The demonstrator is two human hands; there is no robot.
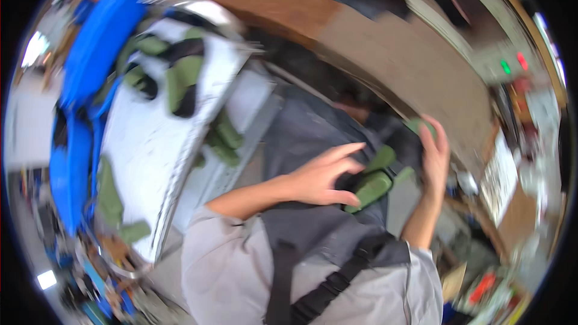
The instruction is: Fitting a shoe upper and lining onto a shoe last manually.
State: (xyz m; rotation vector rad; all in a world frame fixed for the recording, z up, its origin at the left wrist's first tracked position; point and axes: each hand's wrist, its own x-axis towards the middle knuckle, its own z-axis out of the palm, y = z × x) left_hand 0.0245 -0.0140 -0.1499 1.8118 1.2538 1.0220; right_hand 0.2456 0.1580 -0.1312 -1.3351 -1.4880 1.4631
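The green piece (373, 188) I'm minding lies on the dark apron (313, 126), just by the left hand (320, 177); blur hides its finer detail from me. The left fingers are spread, the thumb tip at the piece's near end, so I'd judge it not gripped there. The right hand (435, 156) is curled by a green patch (415, 125) farther out; whether its fingers pinch that, I cannot tell. To do this well, I'd square the piece up first, close the left thumb and forefinger on its edge, and steady the far side with the right hand, since something that looks this soft would probably twist under a one-sided pull. Farther out, to the left, loose green pieces (183, 78) lie on a white worktop (144, 162) beside a blue container (102, 42); a brown worktop (409, 66) stands ahead
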